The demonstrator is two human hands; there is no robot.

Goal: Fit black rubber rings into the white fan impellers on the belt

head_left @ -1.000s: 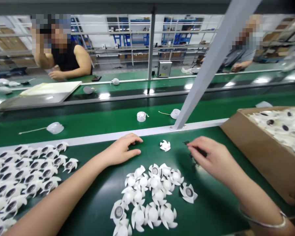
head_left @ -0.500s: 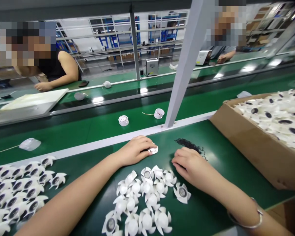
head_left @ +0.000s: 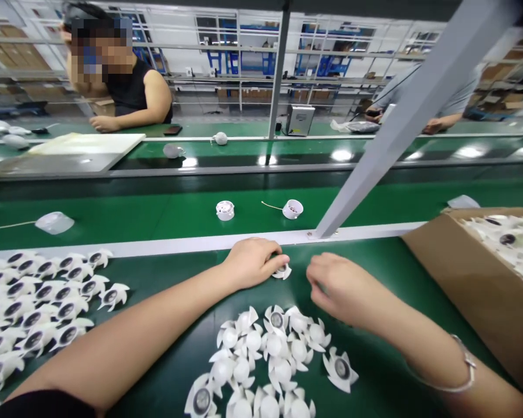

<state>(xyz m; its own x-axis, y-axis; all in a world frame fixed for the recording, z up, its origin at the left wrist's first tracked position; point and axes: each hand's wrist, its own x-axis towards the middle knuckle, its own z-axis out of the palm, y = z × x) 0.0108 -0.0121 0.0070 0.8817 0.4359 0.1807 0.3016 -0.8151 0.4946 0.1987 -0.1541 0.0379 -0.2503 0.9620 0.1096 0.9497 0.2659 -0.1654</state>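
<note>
Both forearms come in bare from the bottom edge and angle in toward each other. Left hand (head_left: 253,262) is palm down, knuckles up, fingers curled under with the tips pinched in against the thumb. Right hand (head_left: 337,287) sits just beside it, back of the hand up, fingers loosely bent and pointing left. Can't really make out its fingertips.

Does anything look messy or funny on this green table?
The white fans in the near pile lie jumbled, some hub-up, some flipped, unlike the neat rows at left. Nothing looks broken.
</note>
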